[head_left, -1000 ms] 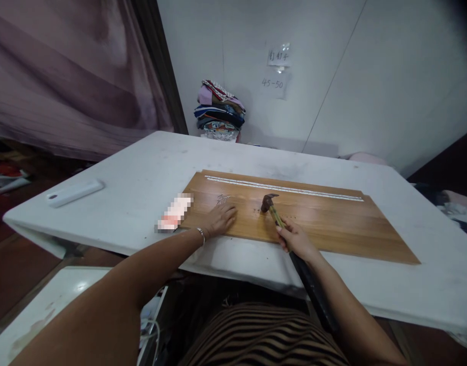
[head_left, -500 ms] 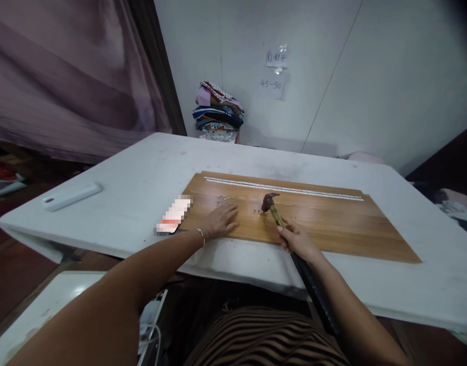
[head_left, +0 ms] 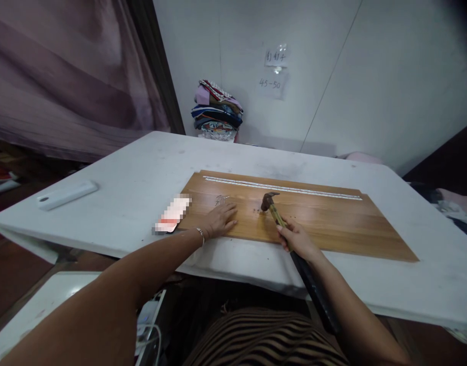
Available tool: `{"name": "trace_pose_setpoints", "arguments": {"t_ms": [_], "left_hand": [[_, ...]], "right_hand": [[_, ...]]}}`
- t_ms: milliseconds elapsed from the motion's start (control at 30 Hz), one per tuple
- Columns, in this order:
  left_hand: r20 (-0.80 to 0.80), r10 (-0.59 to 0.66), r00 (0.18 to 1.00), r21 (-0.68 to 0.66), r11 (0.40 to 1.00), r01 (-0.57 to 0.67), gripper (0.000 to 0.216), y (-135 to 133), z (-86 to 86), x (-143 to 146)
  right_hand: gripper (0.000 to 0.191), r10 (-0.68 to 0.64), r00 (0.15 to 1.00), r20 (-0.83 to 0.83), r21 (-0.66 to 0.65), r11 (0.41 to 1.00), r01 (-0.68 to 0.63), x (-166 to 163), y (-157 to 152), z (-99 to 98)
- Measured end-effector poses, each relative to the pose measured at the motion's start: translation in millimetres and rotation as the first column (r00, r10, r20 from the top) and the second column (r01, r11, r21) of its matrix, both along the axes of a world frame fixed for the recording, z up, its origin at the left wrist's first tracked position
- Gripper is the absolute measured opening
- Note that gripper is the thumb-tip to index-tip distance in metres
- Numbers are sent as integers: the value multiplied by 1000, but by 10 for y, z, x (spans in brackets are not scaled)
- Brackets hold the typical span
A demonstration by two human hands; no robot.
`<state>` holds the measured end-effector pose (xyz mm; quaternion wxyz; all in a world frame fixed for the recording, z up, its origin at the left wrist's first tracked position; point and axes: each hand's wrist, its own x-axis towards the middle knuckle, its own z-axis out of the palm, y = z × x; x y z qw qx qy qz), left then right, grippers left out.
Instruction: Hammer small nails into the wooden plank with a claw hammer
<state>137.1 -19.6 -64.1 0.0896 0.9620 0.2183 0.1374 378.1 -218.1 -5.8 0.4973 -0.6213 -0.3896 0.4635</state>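
My right hand [head_left: 295, 235] is wrapped round the neck of a claw hammer [head_left: 273, 209], close below its head. The hammer's dark grip runs back under my forearm, and its head is over the wooden board [head_left: 340, 223], near some small dark spots. Whether the head touches the board I cannot tell. My left hand [head_left: 220, 219] lies flat on the board's left part with its fingers stretched out. Just beyond those fingertips is a small heap of nails [head_left: 221, 199]. Two white strips with marks [head_left: 282, 188] run along the board's far side.
A phone with a blurred screen [head_left: 172, 213] lies at the board's left edge. Farther left on the white table [head_left: 122, 162] is a white long-shaped object [head_left: 67, 195]. Folded clothes [head_left: 217, 112] are stacked against the wall, beside paper notes [head_left: 273, 84].
The whole view has shifted very slightly. Both hands, the hammer and the nails keep the same places on the board.
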Motion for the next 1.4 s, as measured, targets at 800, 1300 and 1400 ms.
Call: {"name": "trace_pose_setpoints", "arguments": {"t_ms": [800, 1300, 1400], "left_hand": [[3, -13, 1000, 14, 1000, 13, 40, -34, 69, -18], [6, -3, 1000, 31, 1000, 3, 39, -32, 59, -14], [-3, 3, 1000, 29, 1000, -3, 39, -39, 72, -18]], "right_hand": [[59, 45, 999, 16, 7, 999, -45, 58, -1, -6], [42, 45, 999, 4, 2, 999, -45, 23, 7, 15], [38, 45, 999, -3, 0, 999, -45, 21, 4, 19]]}}
